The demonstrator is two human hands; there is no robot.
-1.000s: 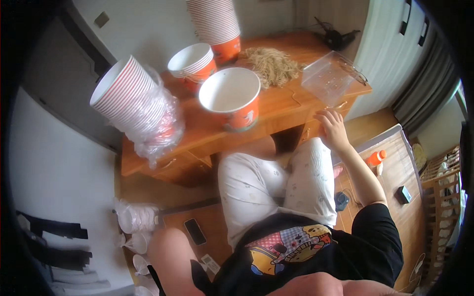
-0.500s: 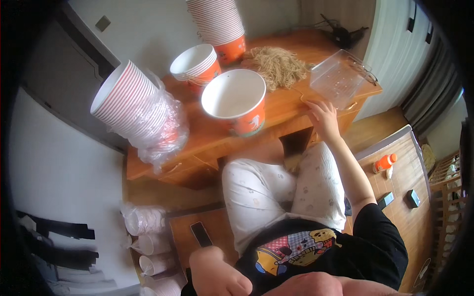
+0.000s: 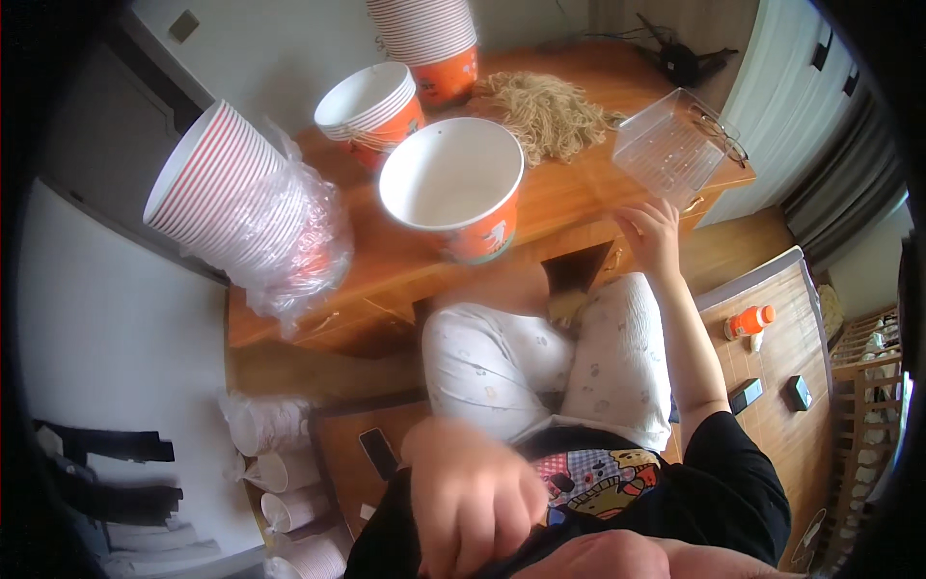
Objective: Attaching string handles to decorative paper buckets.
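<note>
My left hand (image 3: 473, 502) is raised in front of my black shirt, smeared by motion. Its fingers curl downward and lie close together; whatever they might hold is hidden. My right hand (image 3: 653, 234) reaches to the table's front edge, just below a clear plastic box (image 3: 666, 145). Its fingers stretch toward the tabletop, and nothing shows in them. A large white paper bucket with an orange outside (image 3: 482, 236) stands open at the front of the table. Behind it lies a tangled heap of tan string (image 3: 550, 116).
A short stack of buckets (image 3: 391, 125) and a tall stack (image 3: 424, 43) stand behind. A plastic-wrapped stack (image 3: 231, 193) leans at the left. Eyeglasses (image 3: 723, 135) lie by the clear box. Below are a phone (image 3: 378, 454), an orange bottle (image 3: 750, 321) and wrapped buckets (image 3: 270, 425).
My left hand has risen and moved right, in front of the shirt. My right hand has shifted slightly right; the strand seen near its fingertips no longer shows. The view has shifted a little.
</note>
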